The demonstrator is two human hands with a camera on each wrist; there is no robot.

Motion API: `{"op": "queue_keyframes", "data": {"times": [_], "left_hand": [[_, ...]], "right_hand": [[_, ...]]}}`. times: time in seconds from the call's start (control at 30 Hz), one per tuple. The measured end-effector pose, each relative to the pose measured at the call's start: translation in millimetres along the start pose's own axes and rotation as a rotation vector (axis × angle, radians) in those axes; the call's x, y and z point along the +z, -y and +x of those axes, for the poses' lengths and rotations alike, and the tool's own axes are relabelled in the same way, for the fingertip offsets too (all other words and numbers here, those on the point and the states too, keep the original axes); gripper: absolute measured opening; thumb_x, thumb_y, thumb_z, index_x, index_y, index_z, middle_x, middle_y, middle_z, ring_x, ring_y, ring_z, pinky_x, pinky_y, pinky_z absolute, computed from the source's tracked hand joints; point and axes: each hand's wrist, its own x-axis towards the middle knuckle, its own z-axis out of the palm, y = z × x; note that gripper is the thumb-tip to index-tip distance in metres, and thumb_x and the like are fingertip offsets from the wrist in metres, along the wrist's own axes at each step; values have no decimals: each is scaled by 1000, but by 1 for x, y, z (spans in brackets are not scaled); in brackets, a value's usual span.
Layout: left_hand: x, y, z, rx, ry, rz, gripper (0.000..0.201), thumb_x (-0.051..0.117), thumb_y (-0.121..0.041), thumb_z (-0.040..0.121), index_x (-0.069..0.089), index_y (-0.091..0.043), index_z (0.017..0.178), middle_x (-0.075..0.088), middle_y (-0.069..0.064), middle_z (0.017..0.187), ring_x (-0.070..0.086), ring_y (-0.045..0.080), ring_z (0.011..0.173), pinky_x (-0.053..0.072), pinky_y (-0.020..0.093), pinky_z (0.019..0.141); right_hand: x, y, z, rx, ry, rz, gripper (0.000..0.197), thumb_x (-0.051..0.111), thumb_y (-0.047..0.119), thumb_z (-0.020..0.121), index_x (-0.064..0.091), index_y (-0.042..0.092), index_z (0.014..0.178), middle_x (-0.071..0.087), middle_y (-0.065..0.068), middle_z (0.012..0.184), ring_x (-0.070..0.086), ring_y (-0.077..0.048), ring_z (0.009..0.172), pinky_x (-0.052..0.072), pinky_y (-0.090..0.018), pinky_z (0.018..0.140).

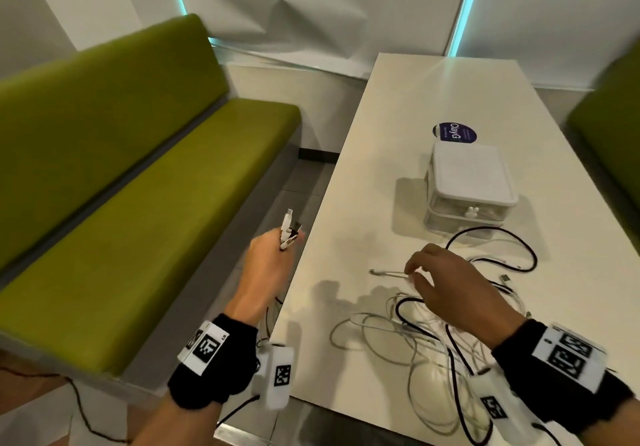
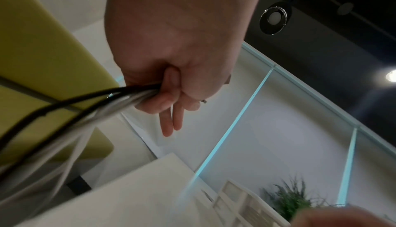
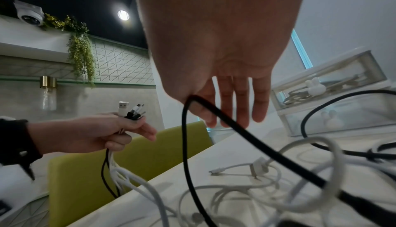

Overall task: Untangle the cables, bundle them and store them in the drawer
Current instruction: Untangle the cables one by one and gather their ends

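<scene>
A tangle of white and black cables lies on the near part of the white table. My left hand is off the table's left edge and grips a bunch of cable plugs; their cords hang down from the fist. Above the tangle hovers my right hand with straight fingers, over a loose white plug end. A black cable loop rises in front of its palm. Behind the tangle stands the clear two-drawer box, both drawers closed.
A green bench runs along the left of the table, and another green seat is at the right. A round purple sticker lies behind the drawer box. The upper drawer holds coiled cables.
</scene>
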Motion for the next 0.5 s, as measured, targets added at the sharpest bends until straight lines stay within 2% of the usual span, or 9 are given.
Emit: {"op": "queue_keyframes", "data": {"times": [0.07, 0.1, 0.17, 0.23, 0.33, 0.43, 0.5], "left_hand": [[15, -12, -5, 2, 73, -43, 32, 45, -31, 102, 73, -17, 92, 71, -9, 87, 60, 11, 83, 41, 27, 68], [23, -16, -7, -10, 104, -74, 36, 44, -35, 102, 74, -17, 90, 72, -10, 86, 60, 7, 81, 40, 26, 65], [34, -22, -11, -30, 148, -148, 45, 43, -42, 101, 74, -18, 80, 73, -7, 78, 55, -2, 62, 36, 26, 57], [41, -26, -15, -41, 185, -226, 51, 42, -45, 100, 74, -15, 73, 72, -3, 70, 50, -3, 51, 34, 27, 54], [47, -33, -19, -76, 249, -315, 58, 41, -48, 99, 74, -9, 71, 61, -3, 60, 42, 3, 43, 31, 24, 49], [50, -41, -23, -135, 316, -431, 58, 44, -47, 99, 73, -4, 73, 50, -7, 53, 32, 8, 42, 25, 21, 43], [53, -44, -26, -184, 353, -494, 51, 47, -42, 99, 73, -9, 69, 52, -5, 57, 29, 9, 42, 22, 19, 40]], "right_hand": [[3, 1, 7, 62, 57, -35, 17, 50, 21, 94, 65, 20, 102, 58, 1, 103, 55, -19, 100, 41, -30, 77], [5, 0, 10, 88, 97, -64, 21, 48, 23, 94, 67, 19, 102, 60, -2, 103, 56, -22, 101, 44, -32, 80], [14, -2, 12, 125, 187, -129, 27, 45, 25, 94, 69, 16, 100, 64, -9, 102, 58, -29, 101, 49, -36, 82], [22, -4, 10, 148, 239, -153, 30, 43, 24, 93, 70, 12, 95, 68, -12, 100, 59, -32, 99, 48, -34, 78], [25, -5, 8, 164, 209, -135, 31, 43, 24, 94, 70, 11, 93, 66, -11, 98, 59, -30, 98, 45, -34, 76], [21, -4, 7, 154, 162, -93, 30, 44, 25, 96, 71, 12, 96, 61, -8, 99, 59, -26, 96, 45, -34, 77], [17, -2, 6, 138, 114, -53, 29, 46, 25, 96, 73, 14, 95, 60, -5, 97, 60, -24, 92, 44, -33, 75]]}}
